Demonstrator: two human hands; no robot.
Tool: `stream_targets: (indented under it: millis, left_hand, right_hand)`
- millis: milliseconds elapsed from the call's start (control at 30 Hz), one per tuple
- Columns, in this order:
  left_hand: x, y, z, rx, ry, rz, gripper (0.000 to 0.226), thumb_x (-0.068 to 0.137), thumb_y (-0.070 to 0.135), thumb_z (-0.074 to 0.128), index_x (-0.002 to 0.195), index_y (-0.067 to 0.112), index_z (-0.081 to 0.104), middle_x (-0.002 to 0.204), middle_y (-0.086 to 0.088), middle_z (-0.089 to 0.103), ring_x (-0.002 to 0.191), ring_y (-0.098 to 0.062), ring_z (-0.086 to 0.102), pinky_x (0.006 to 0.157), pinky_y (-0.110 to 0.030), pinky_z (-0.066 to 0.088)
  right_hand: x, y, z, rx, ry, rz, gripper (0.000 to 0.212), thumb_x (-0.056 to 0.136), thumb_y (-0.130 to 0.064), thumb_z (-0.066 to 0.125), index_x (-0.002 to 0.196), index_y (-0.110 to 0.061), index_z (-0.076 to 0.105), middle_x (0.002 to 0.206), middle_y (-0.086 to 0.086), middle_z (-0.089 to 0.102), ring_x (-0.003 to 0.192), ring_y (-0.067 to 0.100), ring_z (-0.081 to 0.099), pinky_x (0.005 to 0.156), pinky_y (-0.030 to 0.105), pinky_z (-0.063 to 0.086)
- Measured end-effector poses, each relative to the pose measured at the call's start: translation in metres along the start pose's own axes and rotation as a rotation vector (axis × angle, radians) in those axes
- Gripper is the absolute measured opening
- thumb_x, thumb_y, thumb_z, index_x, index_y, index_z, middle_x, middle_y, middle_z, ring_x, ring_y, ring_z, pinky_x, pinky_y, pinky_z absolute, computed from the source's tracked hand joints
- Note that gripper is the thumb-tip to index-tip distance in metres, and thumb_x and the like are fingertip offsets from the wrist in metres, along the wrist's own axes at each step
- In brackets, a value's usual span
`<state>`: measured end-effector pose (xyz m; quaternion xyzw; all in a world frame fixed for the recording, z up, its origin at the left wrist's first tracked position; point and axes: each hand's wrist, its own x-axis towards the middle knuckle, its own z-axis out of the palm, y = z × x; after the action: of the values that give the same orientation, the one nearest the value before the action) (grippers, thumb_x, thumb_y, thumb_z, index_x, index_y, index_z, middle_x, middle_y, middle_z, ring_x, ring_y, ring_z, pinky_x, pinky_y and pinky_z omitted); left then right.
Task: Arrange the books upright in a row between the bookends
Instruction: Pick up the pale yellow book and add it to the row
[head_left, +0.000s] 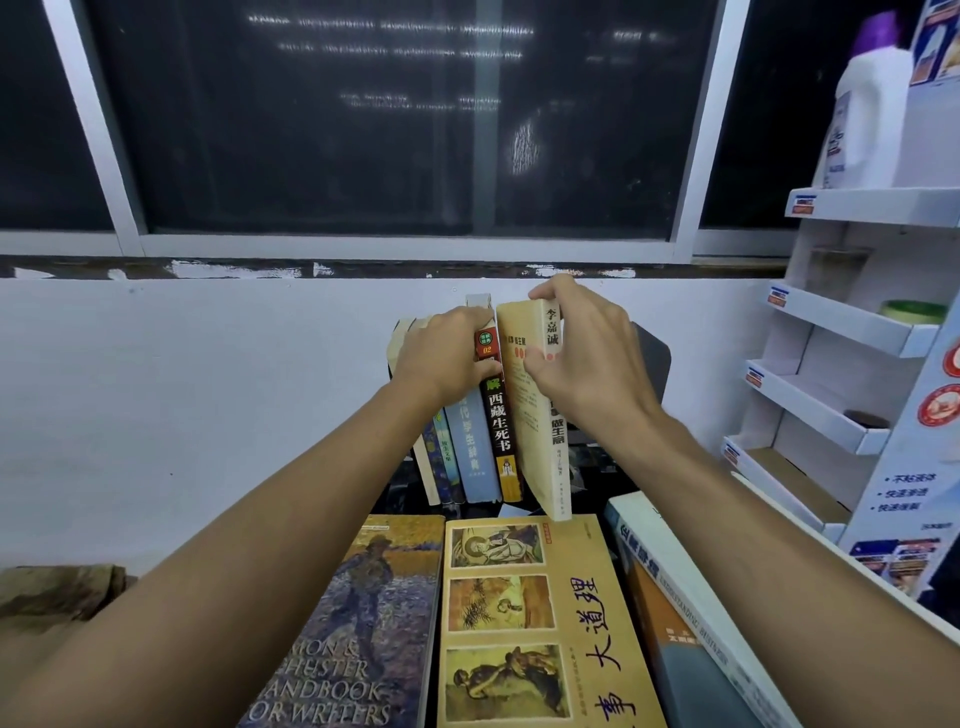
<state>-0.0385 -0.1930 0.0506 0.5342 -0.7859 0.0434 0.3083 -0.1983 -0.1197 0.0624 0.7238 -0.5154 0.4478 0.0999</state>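
The right hand (582, 358) is gripping the cream paperback (540, 441) at its top, holding it tilted against the row of upright books (472, 452), beside the black bookend (652, 364). The left hand (447, 353) is clasping the row's tops. Three flat books (535, 623) are lying in front.

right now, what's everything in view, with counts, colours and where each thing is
upright books: at least five, cream, blues and black, row against the wall
cream book: one, tilted at the row's right end
flat books: three, painted cover, yellow, white-spined, lying in front
bookend: one seen, dark, behind the right hand
display shelf: one, white, far right
bottle: one, white with purple cap, top shelf
window: one, dark glass, white frame, above
left hand: grips the row's tops
right hand: grips the cream book
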Motion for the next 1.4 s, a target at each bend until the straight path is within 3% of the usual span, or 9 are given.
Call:
stream_targets:
  millis: [200,333,567,900,1067,1200,1400]
  left_hand:
    - [0.001,-0.002,0.004,0.006,0.006,-0.002,0.048,0.085,0.038,0.076,0.128,0.027,0.058,0.127,0.001,0.064,0.105,-0.024,0.065,0.090,-0.048,0.053]
    - [0.003,-0.003,0.006,-0.012,-0.003,-0.006,0.044,0.084,0.037,0.076,0.124,0.029,0.059,0.126,0.001,0.064,0.104,-0.025,0.065,0.090,-0.050,0.052]
    - [0.004,-0.006,0.008,-0.002,0.009,0.008,0.047,0.085,0.039,0.075,0.127,0.028,0.058,0.128,0.002,0.064,0.104,-0.024,0.065,0.090,-0.048,0.052]
    - [0.005,-0.005,0.009,-0.017,-0.001,0.005,0.057,0.086,0.040,0.075,0.138,0.031,0.051,0.137,0.003,0.060,0.111,-0.024,0.065,0.091,-0.050,0.053]
    - [0.005,-0.006,0.009,-0.009,-0.003,0.001,0.063,0.088,0.039,0.073,0.144,0.031,0.047,0.144,0.003,0.055,0.117,-0.024,0.063,0.095,-0.051,0.052]
    - [0.005,-0.007,0.008,-0.001,-0.001,0.004,0.063,0.089,0.037,0.073,0.146,0.031,0.046,0.148,0.004,0.053,0.121,-0.023,0.061,0.098,-0.049,0.050]
    - [0.003,-0.006,0.006,-0.041,-0.015,0.000,0.060,0.088,0.035,0.074,0.143,0.032,0.050,0.144,0.006,0.057,0.117,-0.022,0.064,0.095,-0.048,0.054]
  right_hand:
    - [-0.008,0.015,0.026,0.066,0.046,-0.023,0.038,0.088,-0.012,0.071,0.120,-0.021,0.053,0.114,-0.002,0.063,0.081,0.016,0.061,0.068,0.027,0.046]
    - [-0.015,0.025,0.050,0.140,0.071,0.005,0.042,0.090,-0.012,0.068,0.127,-0.022,0.053,0.124,-0.004,0.060,0.075,0.017,0.066,0.079,0.038,0.056]
    - [-0.023,0.038,0.078,0.142,0.177,0.006,0.039,0.090,-0.008,0.068,0.128,-0.013,0.058,0.121,0.003,0.065,0.092,0.024,0.067,0.083,0.039,0.056]
    - [-0.024,0.049,0.096,0.136,0.152,0.045,0.040,0.092,-0.009,0.068,0.130,-0.015,0.057,0.123,0.004,0.065,0.102,0.024,0.066,0.084,0.030,0.051]
    - [-0.023,0.052,0.098,0.158,0.114,0.056,0.041,0.093,-0.010,0.066,0.132,-0.018,0.055,0.125,0.002,0.062,0.099,0.024,0.066,0.083,0.035,0.055]
    - [-0.021,0.054,0.093,0.200,0.022,0.062,0.045,0.095,-0.014,0.066,0.136,-0.023,0.051,0.126,0.000,0.059,0.088,0.011,0.060,0.083,0.033,0.054]
    - [-0.017,0.073,0.077,0.349,-0.253,0.005,0.061,0.096,-0.007,0.059,0.148,-0.035,0.040,0.112,-0.016,0.046,0.099,-0.001,0.054,0.075,0.013,0.054]
